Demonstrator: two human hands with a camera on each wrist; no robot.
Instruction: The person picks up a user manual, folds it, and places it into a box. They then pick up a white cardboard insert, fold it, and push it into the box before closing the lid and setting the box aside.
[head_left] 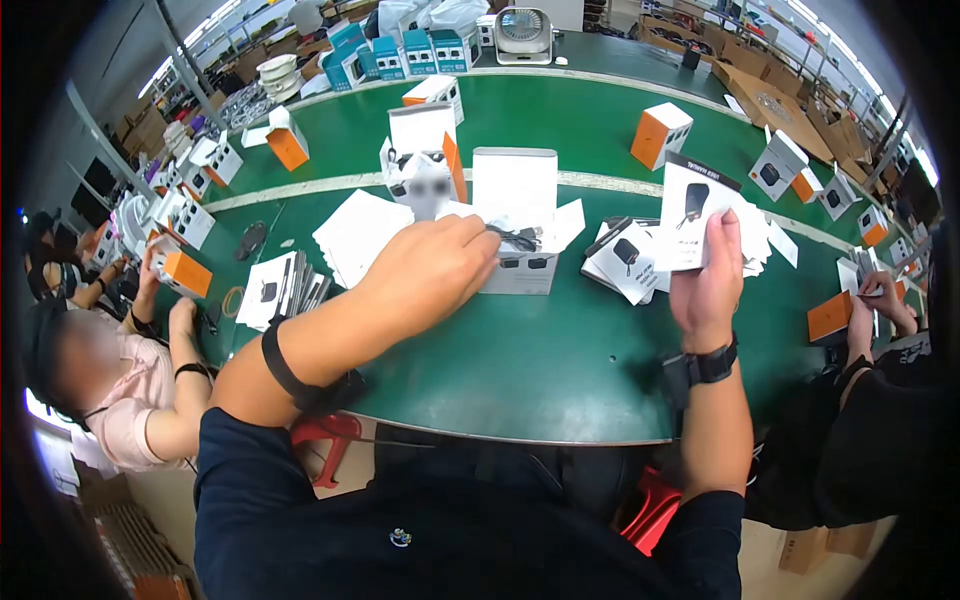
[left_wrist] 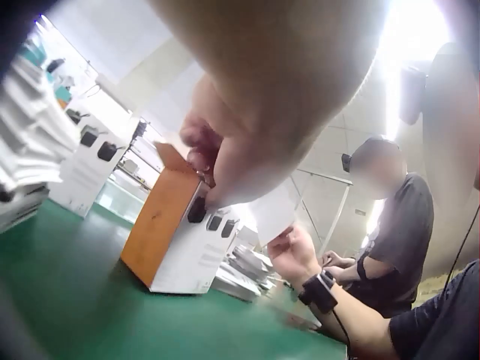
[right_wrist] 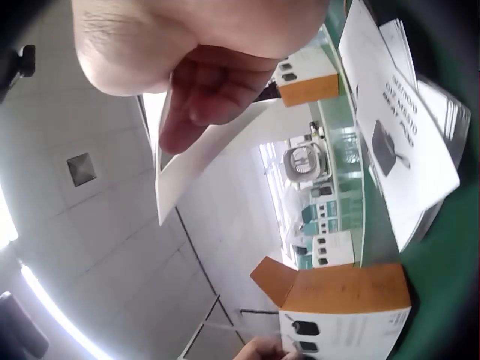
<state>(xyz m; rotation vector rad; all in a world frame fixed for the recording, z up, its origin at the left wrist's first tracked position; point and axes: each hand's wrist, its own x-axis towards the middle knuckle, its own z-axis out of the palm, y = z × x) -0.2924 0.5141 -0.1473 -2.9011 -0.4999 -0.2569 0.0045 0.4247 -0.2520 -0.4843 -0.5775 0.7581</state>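
My left hand (head_left: 440, 262) reaches over the near left edge of an open white box (head_left: 520, 276), fingers bent at its mouth; what they hold is hidden. A coiled black cable (head_left: 518, 238) shows inside the box, beside the fingertips. From the left wrist view, the box's orange side (left_wrist: 154, 225) faces the camera, with the thumb overlapping the printed face. My right hand (head_left: 708, 285) holds up a white user manual (head_left: 690, 215), thumb across its front, right of the box. Beneath and beside that manual lies a spread pile of more manuals (head_left: 622, 262).
Left of the box lie a stack of manuals (head_left: 275, 290) and white sheets (head_left: 362, 235). Another open box (head_left: 425, 150) stands behind the left hand. An orange-and-white box (head_left: 660, 135) and a fan (head_left: 523, 36) stand farther back. People work at both sides.
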